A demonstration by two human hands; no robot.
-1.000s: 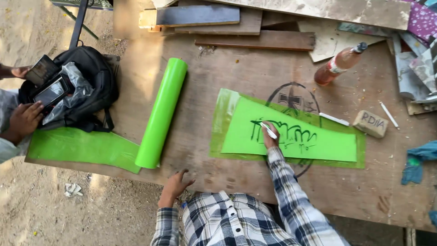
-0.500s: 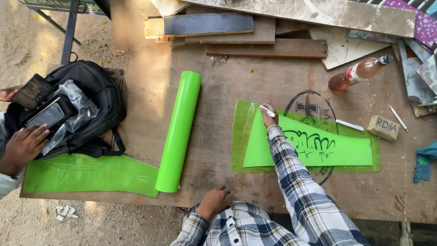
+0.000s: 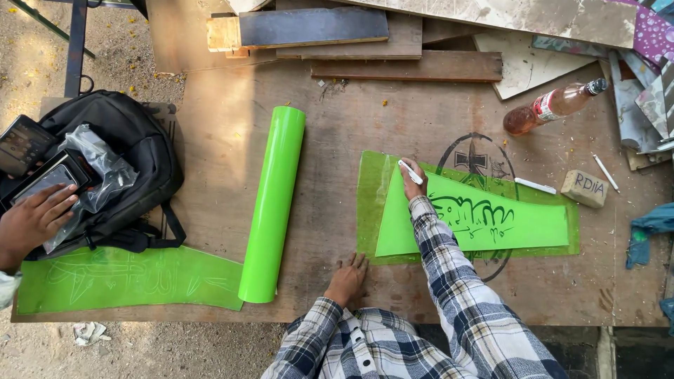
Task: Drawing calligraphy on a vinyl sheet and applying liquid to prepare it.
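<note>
My right hand [image 3: 414, 184] grips a white pen-like tool [image 3: 410, 172] at the upper left tip of a bright green cut sheet [image 3: 533, 224] that bears dark lettering. That sheet lies on a larger translucent green sheet [image 3: 368, 203] on the wooden table [image 3: 351, 119]. My left hand [image 3: 347, 277] rests flat on the table just below the sheets' lower left corner, fingers spread and holding nothing. Both arms wear plaid sleeves.
A rolled green sheet [image 3: 272, 203] lies left of my hands, with a flat green piece [image 3: 126, 281] beyond it. Another person's hand [image 3: 31, 223] touches a phone on a black backpack [image 3: 133, 154]. A bottle [image 3: 551, 107], a small block [image 3: 584, 188] and stacked planks [image 3: 316, 28] lie at the back.
My right hand has moved with the white tool from the middle of the lettering to the sheet's upper left tip. My left hand stays near the table's front edge.
</note>
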